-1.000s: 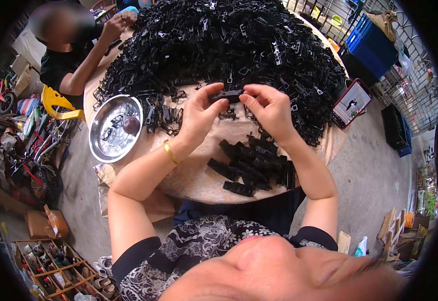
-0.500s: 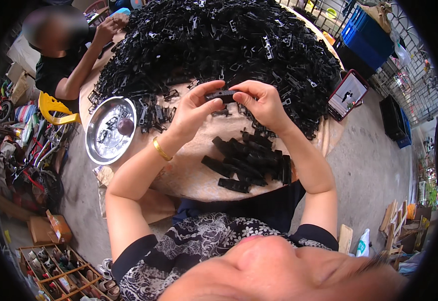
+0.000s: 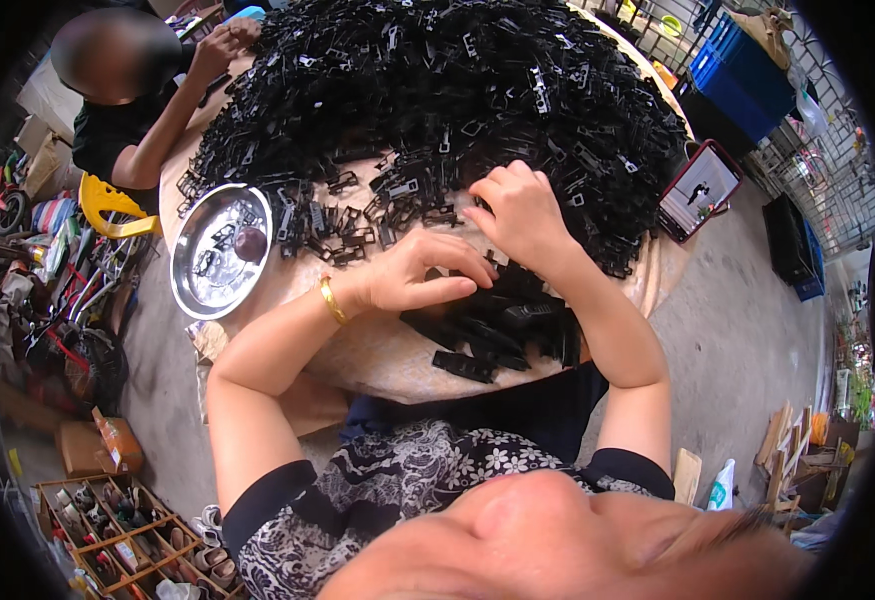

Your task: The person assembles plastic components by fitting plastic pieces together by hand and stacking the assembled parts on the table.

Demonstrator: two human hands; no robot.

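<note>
My left hand [image 3: 422, 270] hangs over the small heap of black plastic parts [image 3: 467, 365] near the table's front edge. Its thumb and fingers are apart, and I see nothing held between them. At the front edge of the big pile of black plastic clips [image 3: 407, 90] is my right hand [image 3: 519, 215], fingers bent and thumb apart, with nothing visible in it. Several loose clips [image 3: 397, 190] lie just beyond my left hand. The left hand partly hides the small heap.
A round metal dish [image 3: 182, 285] at the left holds a few clips and a dark round object. A phone or tablet [image 3: 699, 190] leans at the right table edge. Across at the far left, a co-worker's hand [image 3: 222, 50] is beside the pile. A yellow plastic stool [image 3: 117, 210] stands left.
The black part held between both hands has left them. My left hand has come down and right over the small heap; my right hand has shifted slightly right and away from the left.
</note>
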